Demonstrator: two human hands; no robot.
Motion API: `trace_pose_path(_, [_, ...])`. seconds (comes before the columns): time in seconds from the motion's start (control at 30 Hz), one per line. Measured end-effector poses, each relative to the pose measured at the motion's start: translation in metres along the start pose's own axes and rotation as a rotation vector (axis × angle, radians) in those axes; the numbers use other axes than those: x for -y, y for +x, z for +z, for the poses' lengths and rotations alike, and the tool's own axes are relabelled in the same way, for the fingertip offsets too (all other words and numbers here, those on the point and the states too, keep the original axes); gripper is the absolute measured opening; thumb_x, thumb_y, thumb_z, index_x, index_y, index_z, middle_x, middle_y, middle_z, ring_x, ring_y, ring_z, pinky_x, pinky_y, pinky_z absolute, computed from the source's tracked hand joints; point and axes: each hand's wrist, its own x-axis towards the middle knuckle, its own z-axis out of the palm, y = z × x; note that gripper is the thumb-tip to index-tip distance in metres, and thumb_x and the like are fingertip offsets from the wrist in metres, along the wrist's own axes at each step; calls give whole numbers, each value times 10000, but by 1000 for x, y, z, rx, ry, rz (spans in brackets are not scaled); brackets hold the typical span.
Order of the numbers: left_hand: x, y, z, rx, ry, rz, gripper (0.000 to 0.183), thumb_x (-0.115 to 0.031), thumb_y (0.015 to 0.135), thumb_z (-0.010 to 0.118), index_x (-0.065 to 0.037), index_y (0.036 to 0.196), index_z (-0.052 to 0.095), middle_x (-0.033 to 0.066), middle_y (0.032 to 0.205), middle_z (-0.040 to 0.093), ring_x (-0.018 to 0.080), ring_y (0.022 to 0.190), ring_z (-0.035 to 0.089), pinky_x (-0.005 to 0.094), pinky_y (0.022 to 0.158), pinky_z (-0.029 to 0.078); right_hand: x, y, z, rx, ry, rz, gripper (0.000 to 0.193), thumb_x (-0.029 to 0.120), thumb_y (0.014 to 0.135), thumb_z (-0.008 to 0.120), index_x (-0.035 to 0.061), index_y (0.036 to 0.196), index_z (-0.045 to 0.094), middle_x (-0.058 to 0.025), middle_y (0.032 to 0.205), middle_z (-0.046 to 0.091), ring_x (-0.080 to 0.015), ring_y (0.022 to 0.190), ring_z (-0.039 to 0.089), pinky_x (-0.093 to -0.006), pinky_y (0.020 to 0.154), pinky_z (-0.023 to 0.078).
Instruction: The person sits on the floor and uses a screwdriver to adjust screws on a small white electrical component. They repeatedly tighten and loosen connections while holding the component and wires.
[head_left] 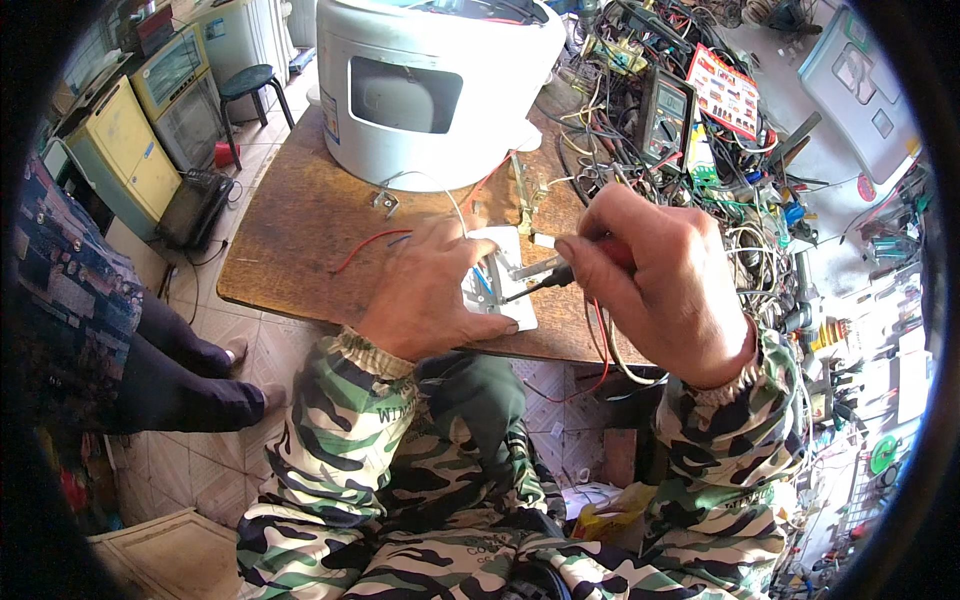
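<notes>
**Probe on a small white panel at the desk edge**

The left hand (425, 290) lies flat and pressing on a small white panel (505, 285) at the near edge of the wooden desk (300, 215), fingers spread over it rather than curled round it. The right hand (655, 285) is clenched round a red-handled probe (560, 275), its dark tip touching the panel's exposed middle. Thin red, white and blue wires (375, 245) run from the panel toward the white appliance shell (430, 80) behind. A multimeter (665, 118) sits among tangled cables. The panel hangs partly over the edge, so a slip could likely tip it off; the tip could skid onto the holding fingers or tug the thin wires loose.
</notes>
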Motion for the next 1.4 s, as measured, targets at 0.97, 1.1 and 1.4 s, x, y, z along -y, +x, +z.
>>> trace_pose_path(0.97, [1, 0, 1, -28, 1, 15, 690, -385, 657, 926, -33, 1206, 702, 167, 1094, 623, 364, 1147, 583, 477, 962, 491, -8, 4, 6, -93, 119, -69, 234, 64, 865, 755, 25, 1030, 594, -78, 687, 677, -170, 594, 656, -315, 564, 484])
trace_pose_path(1.1, [1, 0, 1, -34, 13, 24, 687, -385, 658, 927, -29, 1200, 702, 165, 1089, 621, 366, 1133, 588, 472, 962, 492, -5, 1, 4, -52, 89, 65, 298, 34, 829, 730, 21, 1098, 602, -70, 771, 703, -153, 674, 675, -294, 608, 495])
trace_pose_path(1.4, [2, -2, 2, -21, 10, -8, 689, -395, 665, 923, -39, 1210, 699, 163, 1102, 620, 368, 1146, 587, 479, 961, 494, -6, 0, 6, -44, 167, 91, 355, -11, 809, 676, 5, 1160, 624, -70, 906, 679, -152, 803, 692, -299, 740, 540])
